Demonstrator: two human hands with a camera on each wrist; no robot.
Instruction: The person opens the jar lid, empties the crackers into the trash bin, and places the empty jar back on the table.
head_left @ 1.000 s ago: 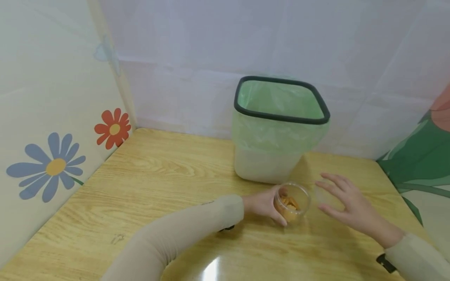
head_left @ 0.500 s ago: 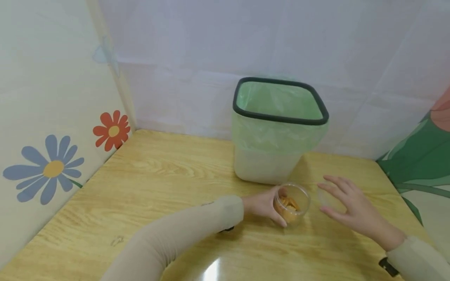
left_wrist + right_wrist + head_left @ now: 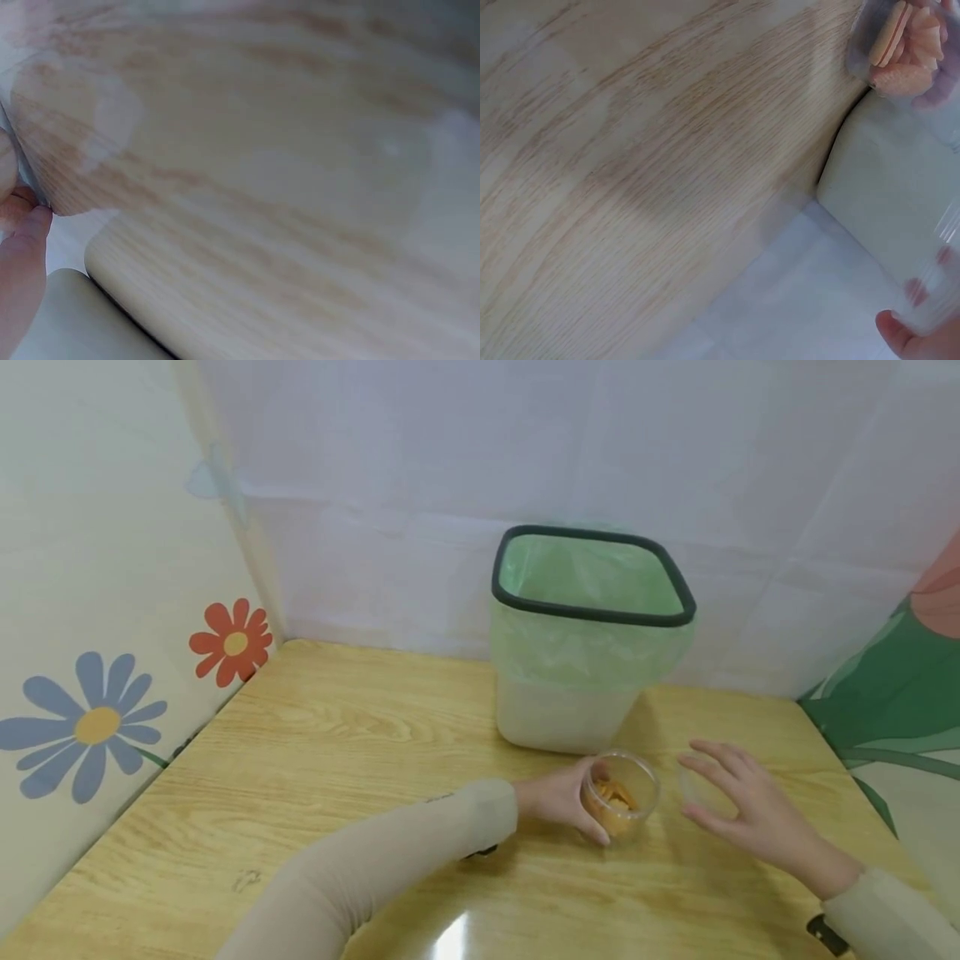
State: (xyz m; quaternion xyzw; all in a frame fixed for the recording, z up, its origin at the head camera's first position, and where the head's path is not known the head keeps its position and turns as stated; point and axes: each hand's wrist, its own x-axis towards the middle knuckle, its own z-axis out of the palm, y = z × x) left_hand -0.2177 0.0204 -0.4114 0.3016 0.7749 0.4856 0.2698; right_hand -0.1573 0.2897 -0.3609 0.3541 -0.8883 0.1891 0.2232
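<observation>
Here, nearer the right edge of the table (image 3: pixel 360 718) than its left, the clear jar (image 3: pixel 628 800) sits within the curled fingers of the left hand (image 3: pixel 562 797), left of the lid (image 3: pixel 930 315) that the right hand (image 3: pixel 757 814) pinches apart from it.

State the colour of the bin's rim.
The rim is dark, nearly black; it shows best in the head view.

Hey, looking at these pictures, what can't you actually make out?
- Floor of the bin: head view, hidden by its near wall.
- Number of treats in the clear jar: head view, small and overlapping.
- Most of the left grip: left wrist view, cut off by the left edge.
- Full shape of the clear piece in the right grip: right wrist view, cut off by the right edge.
</observation>
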